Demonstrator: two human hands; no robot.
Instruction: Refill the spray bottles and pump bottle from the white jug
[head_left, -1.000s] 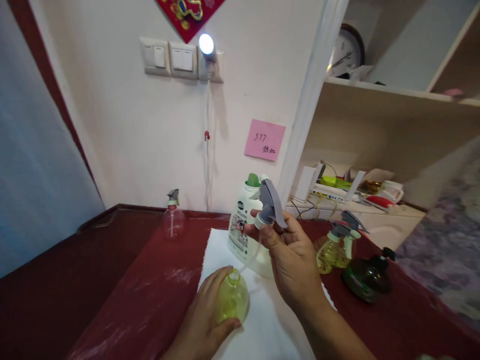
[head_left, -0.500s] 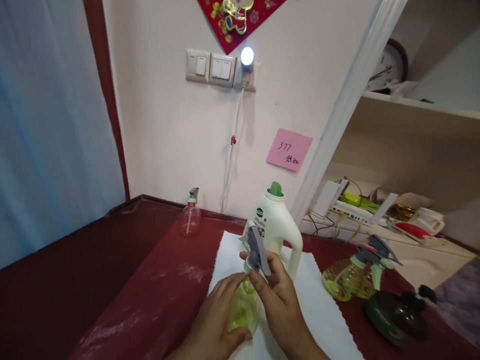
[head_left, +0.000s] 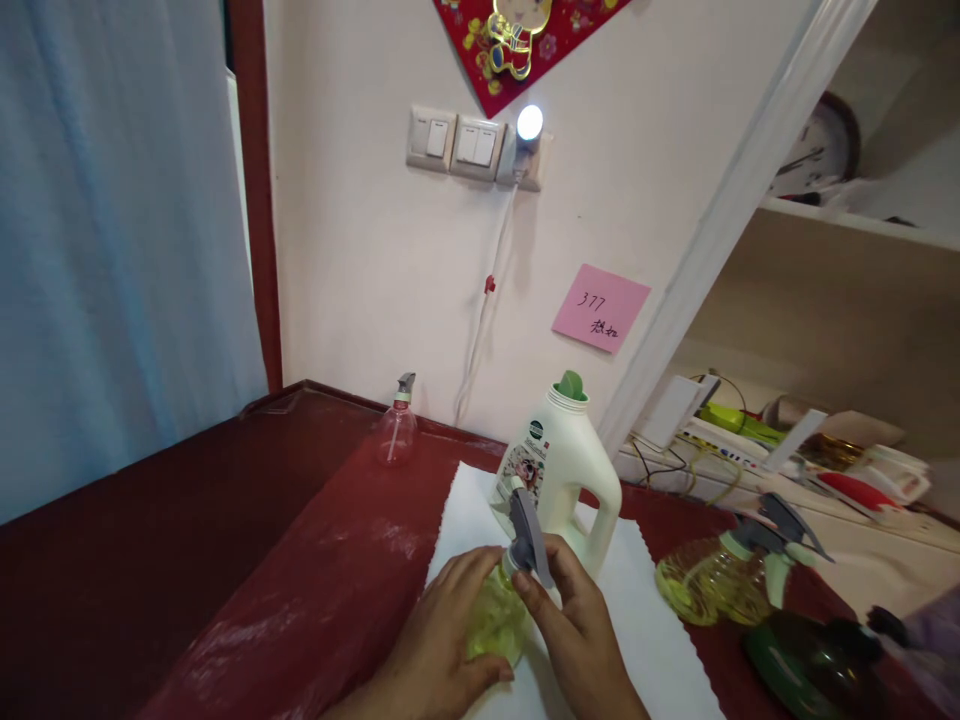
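Bench point(head_left: 337, 540): dark red, plastic film covering part; its back edge is running along the wall.
White sheet point(head_left: 652, 620): lying on the bench, its far edge reaching close to the bench's back edge.
Jug point(head_left: 562, 460): standing on the sheet's far part, just beyond the yellow bottle.
Left hand point(head_left: 450, 630): fingers curving around the yellow bottle's body from its left side.
Right hand point(head_left: 577, 620): fingers pinching the sprayer head low, thumb on the near side; this hand is the nearer to the neck.
Yellow bottle point(head_left: 496, 620): standing near upright between the hands, above the sheet's near part; base hiding behind the left hand.
Sprayer head point(head_left: 529, 540): sitting at the bottle's neck, in line with its long axis, apparently touching; thread engagement not showing. It is no longer standing clear above the mouth with its tube exposed, as one second earlier.
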